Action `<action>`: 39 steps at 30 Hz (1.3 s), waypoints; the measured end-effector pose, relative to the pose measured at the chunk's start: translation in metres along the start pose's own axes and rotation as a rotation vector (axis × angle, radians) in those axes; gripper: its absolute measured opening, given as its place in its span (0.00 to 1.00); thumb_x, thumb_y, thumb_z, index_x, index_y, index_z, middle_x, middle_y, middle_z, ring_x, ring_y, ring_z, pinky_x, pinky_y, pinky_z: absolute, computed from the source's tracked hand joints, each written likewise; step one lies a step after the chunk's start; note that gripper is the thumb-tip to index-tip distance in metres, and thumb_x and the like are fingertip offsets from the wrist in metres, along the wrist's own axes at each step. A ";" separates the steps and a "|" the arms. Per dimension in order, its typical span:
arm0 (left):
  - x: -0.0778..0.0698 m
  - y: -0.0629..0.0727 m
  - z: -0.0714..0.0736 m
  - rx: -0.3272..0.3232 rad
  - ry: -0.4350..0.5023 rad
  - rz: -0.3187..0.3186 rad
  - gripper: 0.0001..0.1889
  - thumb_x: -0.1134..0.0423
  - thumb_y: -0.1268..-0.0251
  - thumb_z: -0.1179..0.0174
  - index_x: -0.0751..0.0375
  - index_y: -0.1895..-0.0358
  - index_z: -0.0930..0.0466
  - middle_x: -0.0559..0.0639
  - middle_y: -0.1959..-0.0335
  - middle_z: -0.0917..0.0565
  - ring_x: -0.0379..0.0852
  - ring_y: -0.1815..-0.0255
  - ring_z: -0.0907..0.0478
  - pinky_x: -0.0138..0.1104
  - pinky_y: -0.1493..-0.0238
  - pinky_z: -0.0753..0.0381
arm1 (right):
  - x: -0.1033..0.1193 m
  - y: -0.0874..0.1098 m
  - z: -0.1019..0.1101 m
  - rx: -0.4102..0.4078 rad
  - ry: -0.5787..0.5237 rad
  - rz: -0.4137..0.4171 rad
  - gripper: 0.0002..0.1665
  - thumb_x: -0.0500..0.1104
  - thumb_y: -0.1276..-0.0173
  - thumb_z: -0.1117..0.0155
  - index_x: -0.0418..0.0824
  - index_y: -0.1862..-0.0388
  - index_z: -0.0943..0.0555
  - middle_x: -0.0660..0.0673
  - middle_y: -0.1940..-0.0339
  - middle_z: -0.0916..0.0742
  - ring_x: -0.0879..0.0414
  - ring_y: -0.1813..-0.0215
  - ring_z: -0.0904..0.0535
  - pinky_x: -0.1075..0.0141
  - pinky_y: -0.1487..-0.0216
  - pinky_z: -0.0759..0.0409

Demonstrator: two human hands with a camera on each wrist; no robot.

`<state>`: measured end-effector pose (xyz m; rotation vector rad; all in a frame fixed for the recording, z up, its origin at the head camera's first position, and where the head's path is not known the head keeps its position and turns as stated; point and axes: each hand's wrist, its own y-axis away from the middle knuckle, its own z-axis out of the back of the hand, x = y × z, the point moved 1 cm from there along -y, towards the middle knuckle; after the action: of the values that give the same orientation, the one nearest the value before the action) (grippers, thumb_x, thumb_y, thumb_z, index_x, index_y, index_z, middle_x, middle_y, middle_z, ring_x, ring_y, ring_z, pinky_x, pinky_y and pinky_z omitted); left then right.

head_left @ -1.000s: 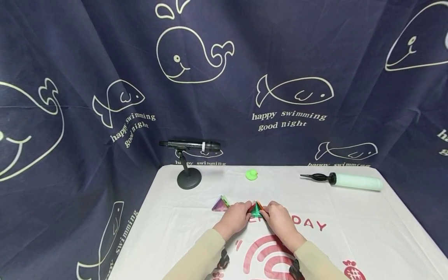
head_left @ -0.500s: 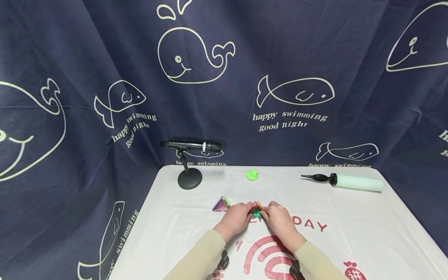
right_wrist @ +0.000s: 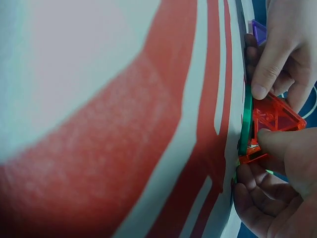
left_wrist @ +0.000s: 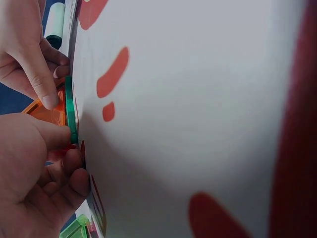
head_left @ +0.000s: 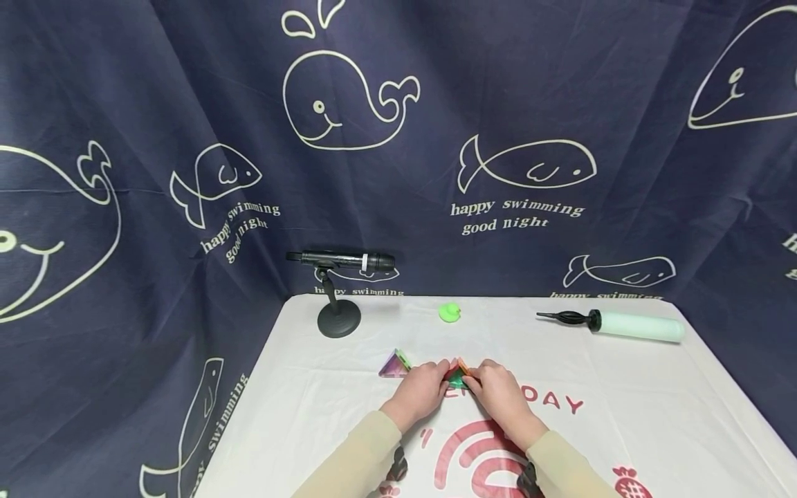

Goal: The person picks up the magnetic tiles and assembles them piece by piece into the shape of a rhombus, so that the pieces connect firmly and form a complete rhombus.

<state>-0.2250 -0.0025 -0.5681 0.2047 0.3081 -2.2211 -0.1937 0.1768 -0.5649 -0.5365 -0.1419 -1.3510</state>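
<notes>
Between both hands is a small pyramid-like cluster of translucent magnetic tiles. A green tile [head_left: 457, 380] lies low at the tabletop, seen edge-on in both wrist views. A red tile [right_wrist: 277, 114] and an orange tile [left_wrist: 52, 115] rise above it and lean together. My left hand [head_left: 422, 391] pinches the red tile's side, thumb tip at the green edge. From the other side, my right hand [head_left: 500, 395] pinches the orange tile, its thumb in front of the cluster. Partly behind my left hand stands another tile cluster, purple and light green [head_left: 394, 364].
On the white-covered table [head_left: 679, 415], a black microphone [head_left: 349, 260] on its stand [head_left: 339, 319] stands at the back left. A green toy duck [head_left: 450, 312] sits at the back middle. A pale green hand pump [head_left: 641, 326] lies at the back right, before a dark curtain [head_left: 398, 200].
Both hands keep nearly the same place. The green tile shows lower between them, with more red visible above it, and the right thumb reaches slightly further across it.
</notes>
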 end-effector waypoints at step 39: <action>0.029 0.004 0.059 -0.232 0.161 -0.056 0.10 0.69 0.28 0.38 0.58 0.48 0.18 0.42 0.63 0.18 0.36 0.66 0.22 0.33 0.58 0.19 | -0.015 -0.022 0.016 0.085 -0.182 0.034 0.19 0.45 0.17 0.44 0.36 0.38 0.17 0.37 0.41 0.14 0.39 0.36 0.19 0.43 0.36 0.25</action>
<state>-0.2424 -0.0439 -0.5199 0.2519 0.6619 -2.2057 -0.2145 0.1950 -0.5505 -0.5870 -0.3356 -1.2560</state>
